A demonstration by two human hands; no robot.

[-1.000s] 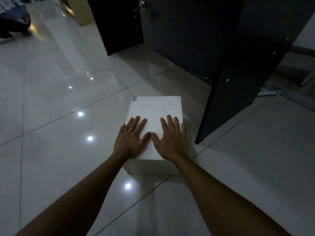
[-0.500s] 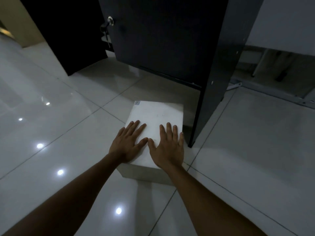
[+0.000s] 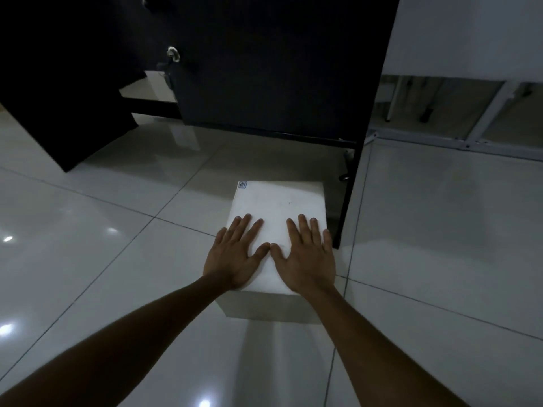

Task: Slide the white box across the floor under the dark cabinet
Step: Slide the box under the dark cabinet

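The white box [image 3: 279, 201] rests on the glossy tiled floor, with a small label at its far left corner. My left hand [image 3: 235, 254] and my right hand [image 3: 305, 257] lie flat on the near half of its top, fingers spread, thumbs almost touching. The dark cabinet [image 3: 264, 69] stands just beyond, raised off the floor on a thin dark side panel [image 3: 349, 195] that runs down beside the box's right edge. The gap under the cabinet lies directly ahead of the box.
A dark open door panel [image 3: 64, 98] hangs at the left, with a round metal knob [image 3: 173, 52] on the cabinet front. White metal frame bars [image 3: 440, 136] lie along the wall at right. Shiny floor tiles [image 3: 88, 259] spread to the left and right.
The view has swung so the cabinet is more straight ahead. The box with both hands on it sits closer to the cabinet's side panel and farther along the floor.
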